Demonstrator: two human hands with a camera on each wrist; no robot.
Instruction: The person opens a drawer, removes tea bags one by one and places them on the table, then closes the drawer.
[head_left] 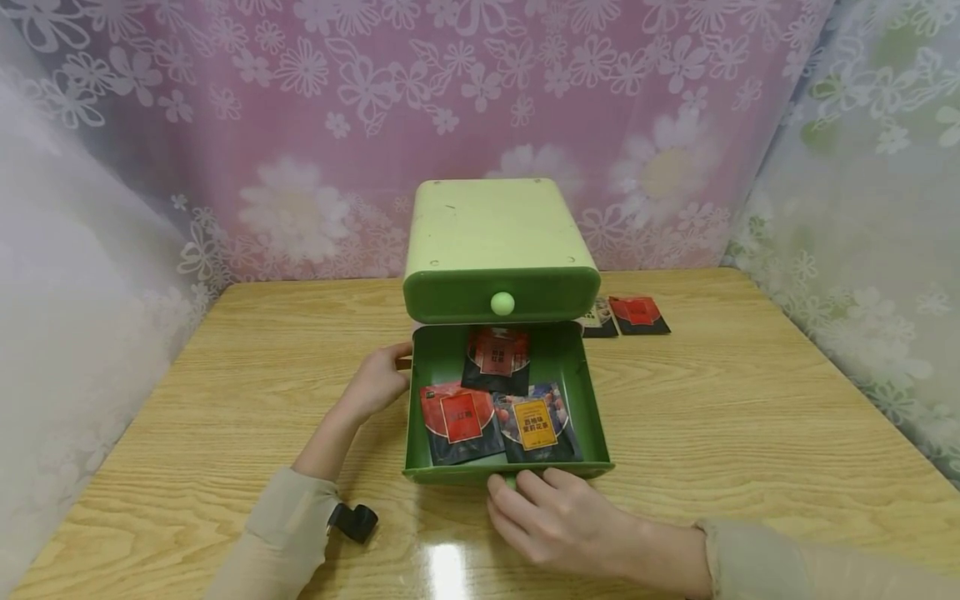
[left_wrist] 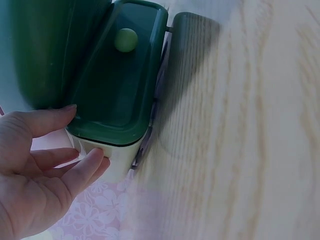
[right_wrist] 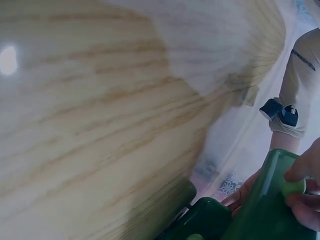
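Observation:
A small drawer cabinet point(head_left: 495, 221) with a cream body and green fronts stands on the table. Its middle drawer point(head_left: 596, 417) is pulled out, with three flat tea sachets inside: one red and black point(head_left: 461, 421), one with a yellow label point(head_left: 536, 423), and one dark red point(head_left: 497, 358) further back. My right hand point(head_left: 558, 517) pinches this drawer's round light-green knob point(right_wrist: 294, 187). At the cabinet's left side, my left hand point(left_wrist: 45, 170) grips the corner near the closed lower drawer point(left_wrist: 117, 85), thumb at the front edge and fingers along the cream side.
Two more sachets lie on the table behind the cabinet's right side, one red and black point(head_left: 639, 315), the other point(head_left: 600, 318) partly hidden. The upper drawer point(head_left: 457, 296) is closed. Flowered curtains point(head_left: 300, 125) surround the wooden table point(head_left: 750, 433).

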